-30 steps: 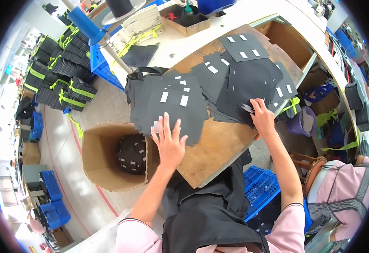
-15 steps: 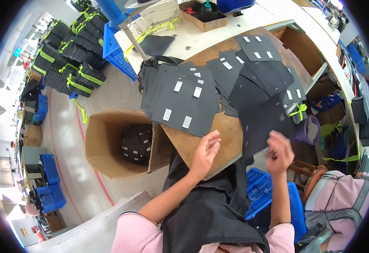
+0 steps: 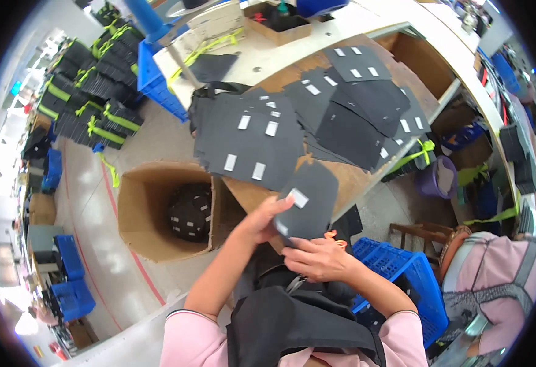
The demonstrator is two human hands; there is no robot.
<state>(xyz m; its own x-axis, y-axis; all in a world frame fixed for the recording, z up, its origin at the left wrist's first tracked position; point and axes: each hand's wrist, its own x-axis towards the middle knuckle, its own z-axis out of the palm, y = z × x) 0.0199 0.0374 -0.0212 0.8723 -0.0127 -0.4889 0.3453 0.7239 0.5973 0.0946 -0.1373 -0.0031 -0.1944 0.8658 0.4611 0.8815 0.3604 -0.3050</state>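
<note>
A dark grey sheet-like panel (image 3: 312, 199) with white labels is held up in front of my body, above the table's near corner. My left hand (image 3: 267, 217) grips its left side, thumb over a white label. At its lower edge my right hand (image 3: 317, 258) has its fingers closed on the panel. Small orange-handled scissors (image 3: 339, 243) are also in my right hand, blades showing below the fingers. Beyond my hands lie a fanned stack of labelled dark panels (image 3: 249, 144) and, to its right, a looser pile of dark panels (image 3: 350, 131).
The brown board tabletop (image 3: 350, 182) bears the piles. A cardboard box (image 3: 139, 214) holding dark labelled pieces stands left on the floor. A blue crate (image 3: 424, 284) sits beside my right arm. Bundles tied with yellow-green strips (image 3: 106, 73) stand far left; a purple bin (image 3: 437, 177) is right.
Both hands were apart with open-looking fingers; they have come together on the labelled panel. The dark sheet hanging by the right hand at the table edge is no longer there.
</note>
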